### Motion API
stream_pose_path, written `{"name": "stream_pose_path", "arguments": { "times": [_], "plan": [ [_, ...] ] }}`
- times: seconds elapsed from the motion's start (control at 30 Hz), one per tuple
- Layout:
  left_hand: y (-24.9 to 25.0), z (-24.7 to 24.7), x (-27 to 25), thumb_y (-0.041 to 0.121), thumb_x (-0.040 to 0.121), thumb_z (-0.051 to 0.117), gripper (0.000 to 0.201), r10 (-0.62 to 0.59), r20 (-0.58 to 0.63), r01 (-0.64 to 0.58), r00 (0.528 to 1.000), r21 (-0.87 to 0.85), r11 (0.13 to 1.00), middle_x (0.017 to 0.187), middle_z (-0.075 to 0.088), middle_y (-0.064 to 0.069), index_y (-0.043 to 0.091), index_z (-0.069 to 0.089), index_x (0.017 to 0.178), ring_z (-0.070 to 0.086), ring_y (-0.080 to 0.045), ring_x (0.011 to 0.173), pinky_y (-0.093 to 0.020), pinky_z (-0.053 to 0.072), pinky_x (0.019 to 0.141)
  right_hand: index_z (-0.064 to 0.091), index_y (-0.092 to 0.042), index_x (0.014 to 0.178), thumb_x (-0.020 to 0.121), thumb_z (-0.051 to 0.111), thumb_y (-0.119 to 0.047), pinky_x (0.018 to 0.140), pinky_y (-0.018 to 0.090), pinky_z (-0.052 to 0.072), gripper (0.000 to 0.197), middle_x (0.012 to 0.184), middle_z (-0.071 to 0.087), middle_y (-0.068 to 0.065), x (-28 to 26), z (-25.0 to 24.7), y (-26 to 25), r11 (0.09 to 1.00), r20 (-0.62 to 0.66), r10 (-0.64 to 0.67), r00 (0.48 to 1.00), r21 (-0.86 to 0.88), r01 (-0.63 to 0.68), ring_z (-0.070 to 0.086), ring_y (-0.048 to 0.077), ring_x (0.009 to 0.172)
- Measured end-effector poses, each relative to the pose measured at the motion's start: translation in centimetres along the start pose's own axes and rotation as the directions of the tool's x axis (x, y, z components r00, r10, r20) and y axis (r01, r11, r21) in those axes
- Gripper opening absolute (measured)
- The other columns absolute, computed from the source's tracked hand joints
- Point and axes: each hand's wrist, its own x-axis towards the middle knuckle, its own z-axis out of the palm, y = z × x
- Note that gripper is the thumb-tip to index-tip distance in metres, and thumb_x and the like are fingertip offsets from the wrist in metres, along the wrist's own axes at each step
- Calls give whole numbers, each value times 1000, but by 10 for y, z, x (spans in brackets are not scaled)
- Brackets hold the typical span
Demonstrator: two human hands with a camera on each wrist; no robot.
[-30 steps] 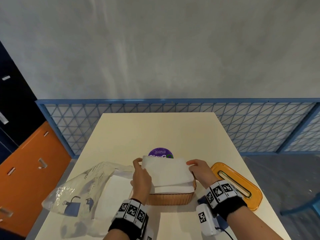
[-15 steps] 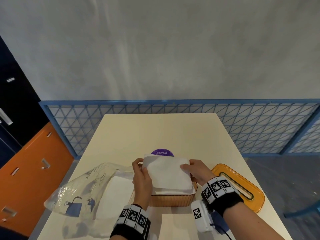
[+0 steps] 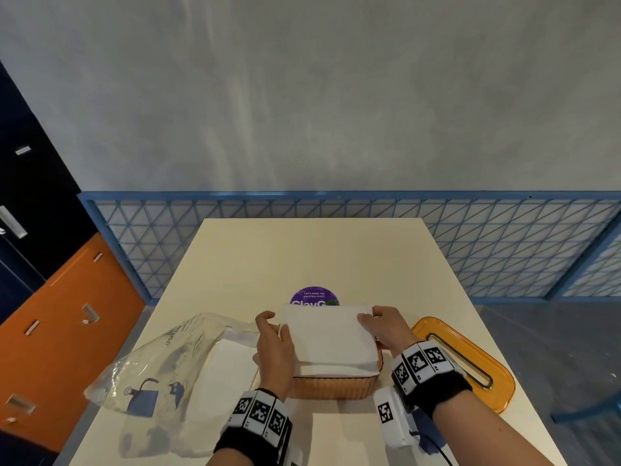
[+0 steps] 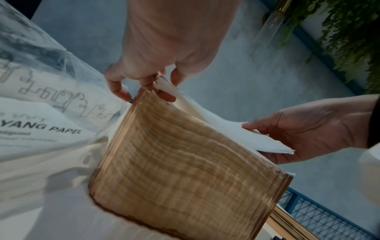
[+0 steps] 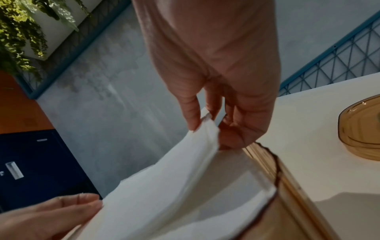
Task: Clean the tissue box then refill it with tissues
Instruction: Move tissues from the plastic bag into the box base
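A stack of white tissues (image 3: 331,334) lies over the open top of the amber ribbed tissue box (image 3: 332,386) at the near middle of the table. My left hand (image 3: 277,326) pinches the stack's far left corner, and the left wrist view shows its fingers (image 4: 162,95) curled under the tissues (image 4: 226,129) at the box (image 4: 185,162) rim. My right hand (image 3: 371,317) pinches the far right corner. In the right wrist view its thumb and fingers (image 5: 193,120) close on the tissue edge (image 5: 203,138), lifted above the box (image 5: 287,203).
The amber slotted lid (image 3: 463,361) lies on the table to the right of the box. A clear plastic bag (image 3: 161,368) with more tissues sprawls to the left. A purple round sticker (image 3: 314,295) sits behind the box. A blue mesh fence (image 3: 504,250) borders the table's far end.
Both hands keep hold of the tissue stack over the box. My right hand slid inward over the top, then back out to the far right corner.
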Motion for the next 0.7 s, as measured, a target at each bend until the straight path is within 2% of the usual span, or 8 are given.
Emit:
{"name": "stream_pose_path", "arguments": {
  "times": [0.07,0.1,0.17,0.23,0.33,0.4,0.5,0.7],
  "plan": [
    [1,-1,0,11,97,39,24,7,0,-7,1000,61,998,75,47,10,15,35,121,52,-22,83,-47,35,96,49,-9,57,84,59,-14,67,29,38,30,70,54,15,2,0,3,998,-31,-7,999,-67,5,52,23,73],
    [2,-1,0,10,97,39,25,7,5,-8,1000,101,995,75,49,9,14,35,122,50,-20,80,-45,33,96,54,-3,61,85,59,-12,67,27,36,25,72,56,17,1,0,2,994,-46,-15,999,-113,10,50,21,72],
    [4,-1,2,8,96,38,28,-12,32,6,999,188,982,79,55,6,15,36,123,49,-17,78,-42,30,98,62,3,92,87,58,-11,65,22,37,15,89,61,16,-3,0,1,978,-78,-55,995,-204,38,51,21,79],
    [6,-1,4,6,95,38,33,-18,59,0,998,287,958,89,61,3,17,35,126,49,-17,79,-41,27,98,57,-4,100,87,57,-7,54,22,37,13,94,56,10,-7,2,-1,971,-99,-97,990,-230,73,52,21,83],
    [7,-1,5,1,92,38,39,5,88,-43,996,429,902,95,61,3,16,35,127,49,-17,82,-38,28,91,47,-11,95,87,57,-2,47,17,34,16,89,54,9,-9,5,1,968,-114,-132,985,-227,104,52,19,68],
    [5,-1,4,-2,90,38,39,13,102,-63,995,507,860,100,63,1,15,36,125,55,-21,89,-39,30,90,45,-12,96,87,58,-1,46,17,33,19,80,51,5,-11,6,3,961,-113,-149,982,-249,117,45,10,58],
    [3,0,4,-1,88,38,39,27,109,-90,994,634,768,107,64,-3,16,39,123,59,-24,99,-42,34,94,48,-9,105,87,58,0,47,17,33,22,68,41,-3,-11,9,6,939,-94,-199,975,-304,163,42,8,57],
    [2,-3,4,1,88,37,40,46,165,-155,985,751,642,111,59,-2,17,39,125,55,-25,106,-42,36,94,49,-9,119,88,55,1,49,14,33,33,88,47,5,-13,12,9,903,-39,-266,963,-361,235,47,16,68]
  ]
}}
